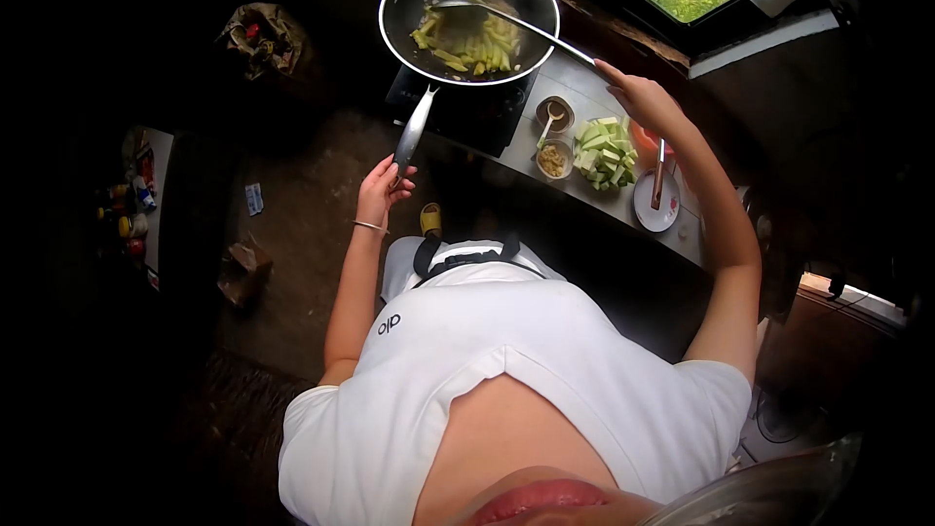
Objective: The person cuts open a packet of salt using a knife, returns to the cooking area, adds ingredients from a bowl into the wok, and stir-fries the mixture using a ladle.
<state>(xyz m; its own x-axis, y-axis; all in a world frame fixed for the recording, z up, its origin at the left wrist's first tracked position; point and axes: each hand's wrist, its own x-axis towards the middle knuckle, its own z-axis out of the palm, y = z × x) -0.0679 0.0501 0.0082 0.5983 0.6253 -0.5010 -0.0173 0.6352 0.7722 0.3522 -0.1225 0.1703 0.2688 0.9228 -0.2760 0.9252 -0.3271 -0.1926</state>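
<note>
White shirt [467, 331] nearest; the wok [404, 18] lies ahead of both hands [388, 185] [645, 103].

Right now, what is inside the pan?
Inside the pan are yellow-green vegetable pieces and the head of a long-handled utensil held in the right hand. The pan's bottom beneath the pieces and whatever lies under the utensil's head are covered and cannot be seen.

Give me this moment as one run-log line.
left hand: grips pan handle | right hand: holds long utensil, tip in pan | contents: green vegetable pieces
</note>
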